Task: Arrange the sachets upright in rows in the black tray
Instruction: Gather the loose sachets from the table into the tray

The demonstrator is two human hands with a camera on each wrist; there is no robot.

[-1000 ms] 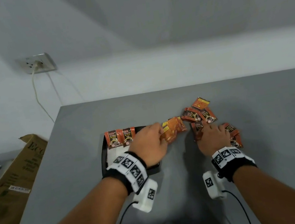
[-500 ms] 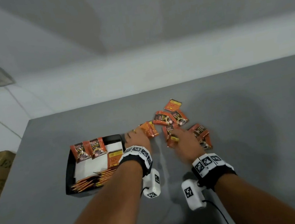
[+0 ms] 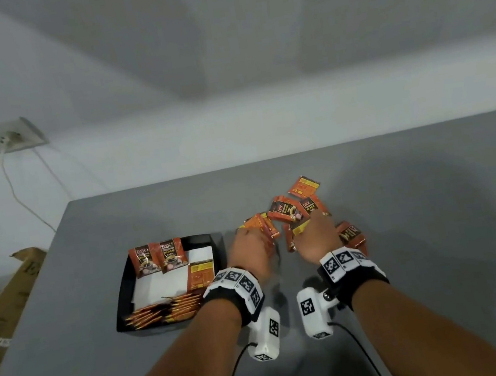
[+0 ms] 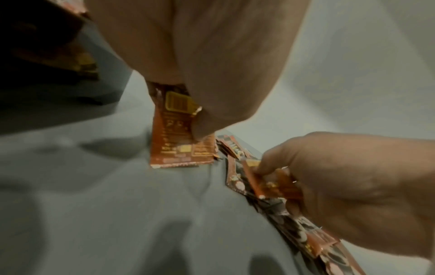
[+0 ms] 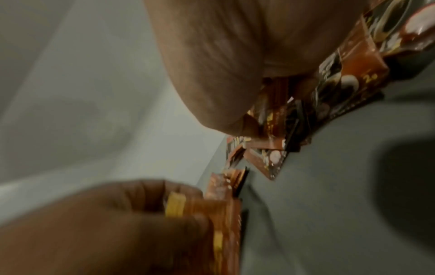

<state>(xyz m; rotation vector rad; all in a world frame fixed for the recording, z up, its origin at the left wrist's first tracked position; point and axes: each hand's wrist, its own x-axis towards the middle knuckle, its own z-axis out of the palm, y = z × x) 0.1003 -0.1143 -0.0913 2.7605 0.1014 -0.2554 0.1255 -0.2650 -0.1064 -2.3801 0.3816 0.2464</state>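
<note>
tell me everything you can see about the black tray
The black tray is a shallow rectangular dish, plastic-looking, with raised flared walls, sitting flat on the grey table left of both hands. White paper lines its floor. Two sachets stand upright against its far wall, one lies flat on the liner at its right, and a packed row fills its near edge. Neither hand touches it.

Sachets (image 3: 288, 212): thin foil-like film, glossy, crinkled, catching highlights; serrated cut edges visible in the left wrist view. Black tray (image 3: 122, 304): smooth plastic by the look of it, slight sheen along the rim. Tray liner (image 3: 158, 285): white paper, matt, flat. Table (image 3: 421, 227): grey, smooth, matt, faint soft reflections only. Wrist bands (image 3: 224, 302): black cloth, matt, carrying hard white plastic blocks (image 3: 265, 332) with printed black-and-white markers. Cardboard box (image 3: 5, 304): brown, matt, rough at a torn edge. Wall (image 3: 223, 64): painted, matt.
</note>
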